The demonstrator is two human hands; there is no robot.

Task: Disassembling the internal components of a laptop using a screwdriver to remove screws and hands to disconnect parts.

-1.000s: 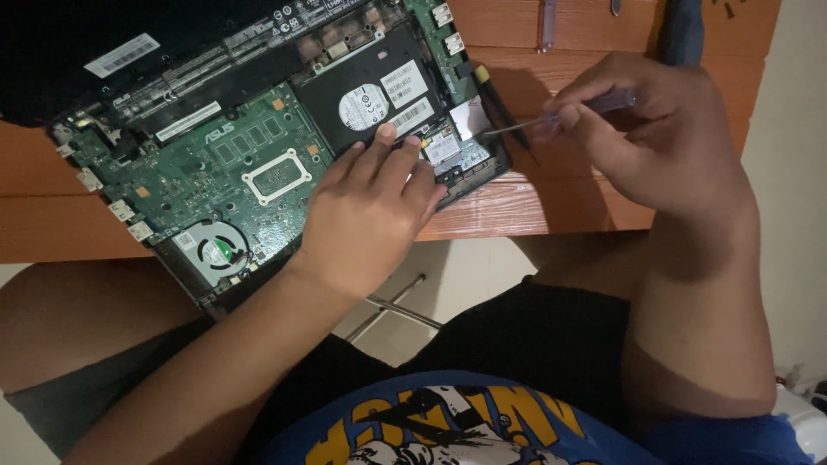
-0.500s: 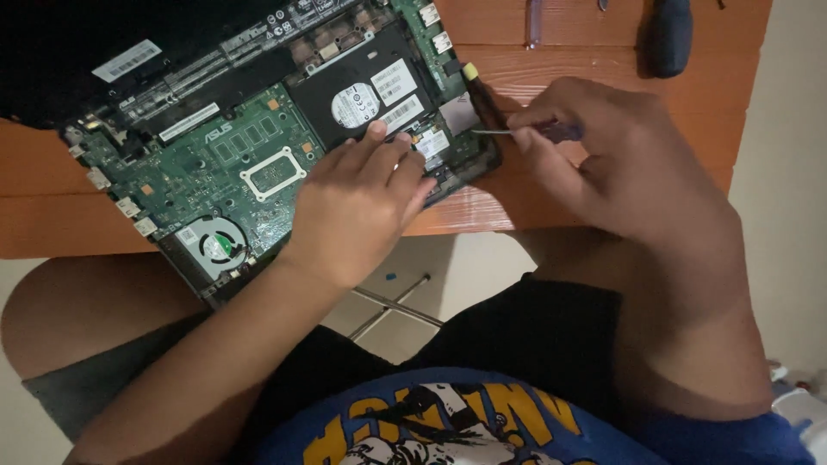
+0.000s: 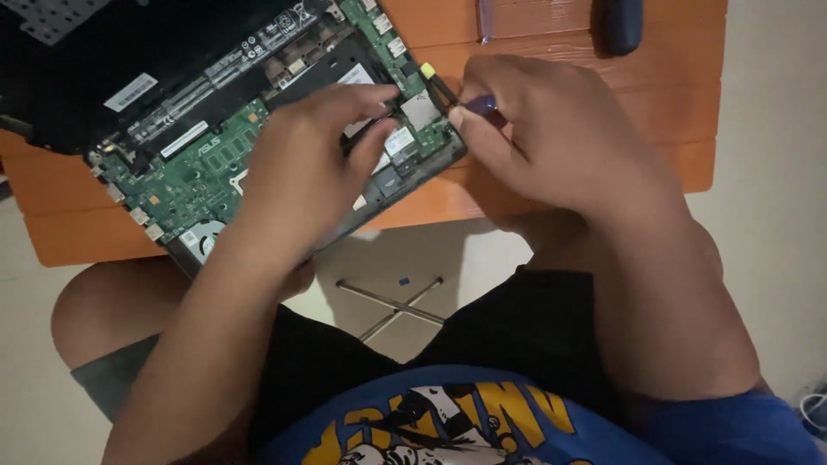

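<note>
Head view: left hand (image 3: 301, 172) shifted up motherboard (image 3: 185, 176); right hand (image 3: 551, 138) closer.

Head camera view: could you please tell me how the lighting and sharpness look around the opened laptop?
Head view: dim, warm light; the laptop's black upper-left part is nearly featureless, while the green board stays legible; the left hand and right hand look slightly soft; no strong glare on the orange table.

An opened black laptop with its bare green circuit board (image 3: 185, 176) lies tilted across the orange wooden table under my fingers. A thin screwdriver with a dark blue handle (image 3: 479, 105) slants down onto the board's right corner.
</note>
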